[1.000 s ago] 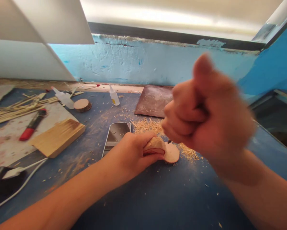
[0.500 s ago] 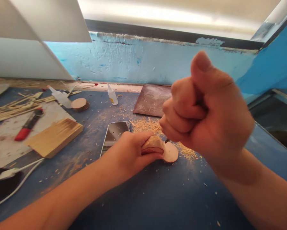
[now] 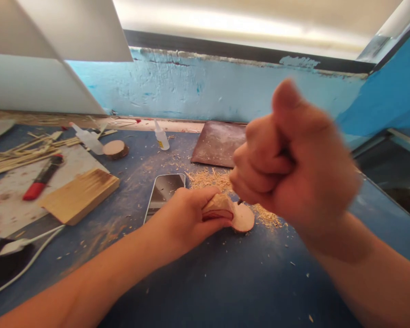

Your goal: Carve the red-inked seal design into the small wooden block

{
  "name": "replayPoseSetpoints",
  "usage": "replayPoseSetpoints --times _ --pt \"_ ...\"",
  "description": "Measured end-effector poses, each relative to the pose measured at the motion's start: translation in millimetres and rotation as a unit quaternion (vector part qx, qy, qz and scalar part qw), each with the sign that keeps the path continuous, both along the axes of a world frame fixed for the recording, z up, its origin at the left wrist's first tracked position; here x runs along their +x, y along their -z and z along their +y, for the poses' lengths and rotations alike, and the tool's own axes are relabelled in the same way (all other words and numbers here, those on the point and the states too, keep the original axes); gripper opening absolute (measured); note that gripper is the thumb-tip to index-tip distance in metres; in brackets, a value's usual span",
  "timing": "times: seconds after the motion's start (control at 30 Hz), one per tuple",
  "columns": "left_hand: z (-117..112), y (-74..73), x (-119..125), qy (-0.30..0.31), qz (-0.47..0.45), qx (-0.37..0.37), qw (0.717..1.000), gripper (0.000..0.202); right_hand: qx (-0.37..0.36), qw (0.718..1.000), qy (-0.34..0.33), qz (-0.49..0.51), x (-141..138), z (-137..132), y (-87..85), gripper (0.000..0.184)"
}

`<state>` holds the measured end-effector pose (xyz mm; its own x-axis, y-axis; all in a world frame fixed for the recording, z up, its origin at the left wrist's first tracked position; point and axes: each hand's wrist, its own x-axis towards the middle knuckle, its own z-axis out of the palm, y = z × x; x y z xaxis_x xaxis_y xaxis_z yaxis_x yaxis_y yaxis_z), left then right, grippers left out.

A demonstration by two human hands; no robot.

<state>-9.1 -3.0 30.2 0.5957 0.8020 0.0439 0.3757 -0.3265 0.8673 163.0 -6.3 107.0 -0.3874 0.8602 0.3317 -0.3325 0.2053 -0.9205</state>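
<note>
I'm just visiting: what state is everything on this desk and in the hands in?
Left hand: closed around wood piece
Right hand: closed in a fist, raised; a dark tip shows below
Pale disc: face up; whether joined to the wood piece, unclear
Phone: lying flat, screen dark
Front-facing bottle: upright
Other bottle: tilted
Wooden block: lying flat
Shavings: scattered

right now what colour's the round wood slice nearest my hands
The wood slice is pale pinkish tan; head view.
</note>
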Motion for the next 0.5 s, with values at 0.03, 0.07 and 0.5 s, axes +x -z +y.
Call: replayPoseSetpoints --times 0.03,0.07,0.5 --pt "0 0.0 0 0.002 -0.001 0.005 1.000 0.011 0.003 1.000 0.006 -0.005 0 1 3.4 0.061" --pt "0 0.1 0 0.005 0.002 0.009 1.000 0.010 0.005 1.000 0.003 -0.008 0 1 6.6 0.060" --pt "1 -3.5 0 0.005 0.020 0.009 1.000 0.014 -0.007 1.000 -0.025 -0.002 -1 -2 -2.4 0.059"
